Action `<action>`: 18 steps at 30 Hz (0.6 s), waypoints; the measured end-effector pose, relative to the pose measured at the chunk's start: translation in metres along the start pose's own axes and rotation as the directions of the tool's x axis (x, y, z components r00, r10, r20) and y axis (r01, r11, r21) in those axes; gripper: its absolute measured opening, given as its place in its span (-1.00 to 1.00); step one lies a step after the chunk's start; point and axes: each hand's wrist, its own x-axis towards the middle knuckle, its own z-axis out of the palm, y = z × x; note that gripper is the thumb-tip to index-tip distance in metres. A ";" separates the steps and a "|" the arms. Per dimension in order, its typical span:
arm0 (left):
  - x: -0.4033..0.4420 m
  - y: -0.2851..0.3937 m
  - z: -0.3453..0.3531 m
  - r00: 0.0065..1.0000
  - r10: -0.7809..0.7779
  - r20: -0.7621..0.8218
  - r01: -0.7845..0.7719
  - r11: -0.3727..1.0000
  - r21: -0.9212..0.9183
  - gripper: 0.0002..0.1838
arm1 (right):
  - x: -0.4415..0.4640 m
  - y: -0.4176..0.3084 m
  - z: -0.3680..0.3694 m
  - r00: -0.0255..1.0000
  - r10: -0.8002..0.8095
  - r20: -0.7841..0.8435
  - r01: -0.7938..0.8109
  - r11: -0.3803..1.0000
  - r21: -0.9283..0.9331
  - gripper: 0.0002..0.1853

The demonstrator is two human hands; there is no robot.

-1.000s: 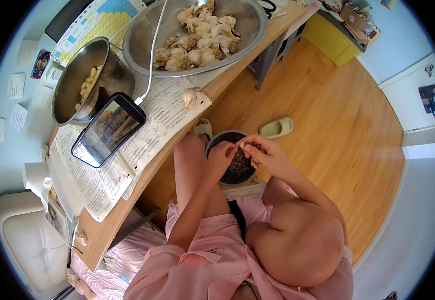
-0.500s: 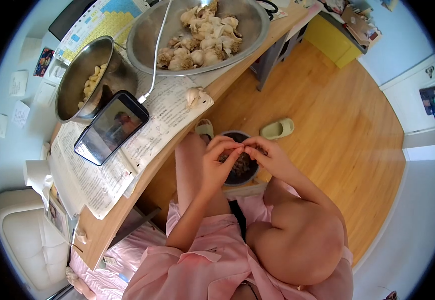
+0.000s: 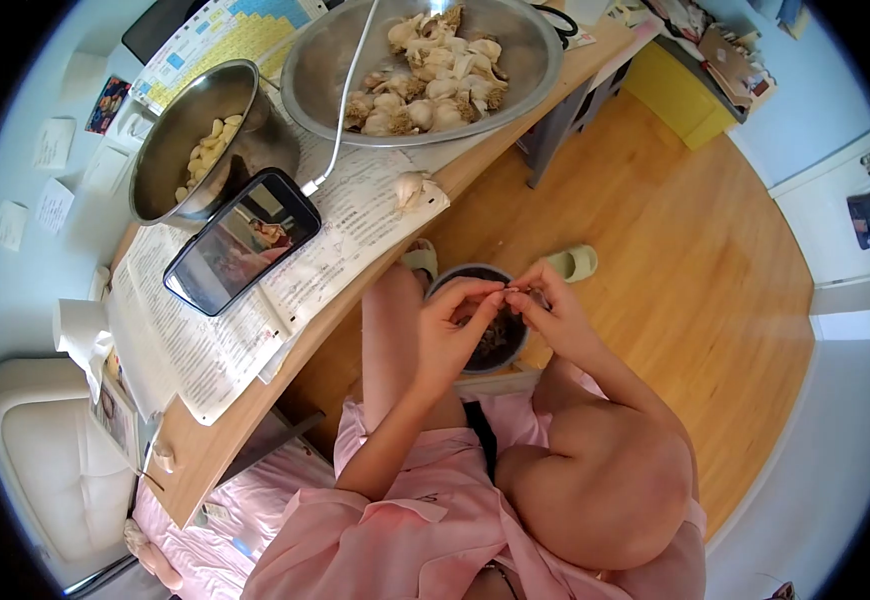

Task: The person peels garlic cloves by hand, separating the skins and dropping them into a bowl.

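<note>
Meeting fingertip to fingertip above a grey bin [image 3: 475, 271], a person's left hand [image 3: 447, 325] and right hand [image 3: 563, 318] are each pinched closed; whatever lies between them is too small to make out. The hands hide part of the bin, where dark scraps show below. At upper left, a wooden surface [image 3: 190, 460] carries a wide steel basin [image 3: 320, 70] heaped with unpeeled garlic bulbs [image 3: 445, 85], and beside it a deep steel pot [image 3: 168, 150] holding pale peeled cloves [image 3: 207, 155]. A smartphone [image 3: 242, 243], its screen lit, blocks the view of the pot's lower side, while its white charging cable [image 3: 347, 95] runs across the basin. Loose garlic [image 3: 412, 190] lies on printed sheets [image 3: 355, 230] near the surface's edge, between basin and hands. One pale green slipper [image 3: 573, 262] sits on the wood floor [image 3: 675, 260], just beyond the right hand. A white paper roll [image 3: 80, 325] and a bed with pink sheets [image 3: 270, 485] flank the surface at left.
</note>
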 end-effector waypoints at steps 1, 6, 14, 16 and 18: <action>0.000 0.001 0.000 1.000 -0.018 -0.006 0.018 1.000 0.009 -0.89 | -0.001 0.000 0.001 1.000 -0.014 -0.012 0.014 1.000 0.004 -0.87; 0.001 0.004 -0.001 0.999 0.020 0.031 -0.020 1.000 0.004 -0.95 | 0.000 0.003 -0.001 0.994 -0.096 0.051 0.096 0.995 0.002 -0.89; 0.001 0.006 -0.009 0.990 -0.049 0.131 0.068 0.987 -0.148 -0.97 | 0.000 0.010 -0.004 0.981 -0.008 0.195 -0.059 0.941 0.333 -0.89; -0.001 0.006 -0.011 0.988 -0.071 0.139 0.092 0.984 -0.150 -0.96 | 0.000 0.012 -0.005 0.974 -0.001 0.225 -0.078 0.936 0.344 -0.90; -0.003 0.008 -0.015 0.974 -0.157 0.165 0.184 0.970 -0.160 -0.96 | 0.000 0.013 -0.004 0.970 0.012 0.245 -0.101 0.929 0.355 -0.91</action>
